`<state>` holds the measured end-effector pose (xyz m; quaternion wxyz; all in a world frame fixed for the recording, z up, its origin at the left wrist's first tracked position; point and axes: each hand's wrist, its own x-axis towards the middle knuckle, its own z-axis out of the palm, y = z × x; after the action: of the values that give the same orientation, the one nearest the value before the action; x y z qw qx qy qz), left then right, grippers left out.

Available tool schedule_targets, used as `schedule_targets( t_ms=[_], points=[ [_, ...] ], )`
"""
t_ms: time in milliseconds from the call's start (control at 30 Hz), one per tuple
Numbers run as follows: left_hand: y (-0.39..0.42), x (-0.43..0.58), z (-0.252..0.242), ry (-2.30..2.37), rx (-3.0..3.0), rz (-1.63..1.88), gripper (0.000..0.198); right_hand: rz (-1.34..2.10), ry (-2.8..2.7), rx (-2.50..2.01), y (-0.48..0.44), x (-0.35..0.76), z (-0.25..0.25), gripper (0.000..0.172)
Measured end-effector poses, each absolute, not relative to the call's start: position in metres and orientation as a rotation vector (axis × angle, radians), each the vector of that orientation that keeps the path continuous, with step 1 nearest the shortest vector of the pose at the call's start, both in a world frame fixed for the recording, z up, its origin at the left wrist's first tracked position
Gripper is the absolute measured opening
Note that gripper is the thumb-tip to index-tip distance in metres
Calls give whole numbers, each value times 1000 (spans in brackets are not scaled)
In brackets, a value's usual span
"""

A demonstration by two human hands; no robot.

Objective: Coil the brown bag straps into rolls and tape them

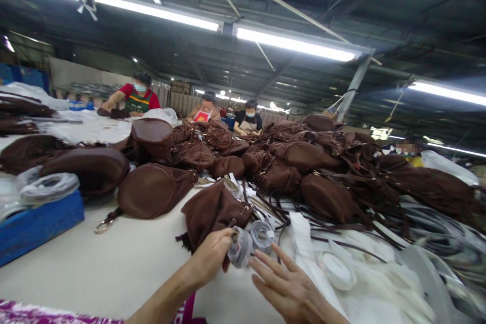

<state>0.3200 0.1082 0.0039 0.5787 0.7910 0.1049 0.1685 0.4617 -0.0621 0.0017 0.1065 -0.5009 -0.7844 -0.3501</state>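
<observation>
My left hand [211,255] is closed around a small grey roll of tape or wrapped strip [240,248], held just above the white table [114,263]. A second grey roll [262,235] lies right behind it. My right hand [290,288] hovers beside the roll with its fingers stretched out and apart, holding nothing. A brown suede drawstring bag [214,210] lies directly behind my left hand, its opening toward me.
A big heap of brown fringed bags [315,162] and loose straps covers the table's middle and right. White packing paper [364,273] and a tape ring [336,268] lie at right. A blue tray [38,225] stands at left. Several masked people work at the far end.
</observation>
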Motion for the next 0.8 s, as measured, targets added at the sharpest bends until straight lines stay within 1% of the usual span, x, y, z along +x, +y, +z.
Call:
schedule_targets(
  t_ms=[67,133,200,300,400,500,667,800],
  points=[
    [104,316,7,308,2239,473,25,-917,-2047,-1647,-71,460,13,27],
    [95,314,6,376,2530,458,26,-777,-1797,-1834,-69,451,24,30],
    [87,313,3,385,2682,396,26,-619,-1755,-1971,-59,437,28,31],
    [80,311,-4,360,2762,349,26,-455,-1830,-2206,-37,414,18,17],
    [84,302,-10,351,2763,319,29,-552,-1905,-2348,-17,397,0,18],
    [95,287,-13,423,2717,339,30,-690,-1997,-2258,-1,389,-12,14],
    [118,272,-12,494,2559,357,15,-741,-2037,-2108,22,386,-13,9],
    [129,279,-24,639,2520,398,25,-717,-2001,-2119,40,381,-18,7]
  ],
)
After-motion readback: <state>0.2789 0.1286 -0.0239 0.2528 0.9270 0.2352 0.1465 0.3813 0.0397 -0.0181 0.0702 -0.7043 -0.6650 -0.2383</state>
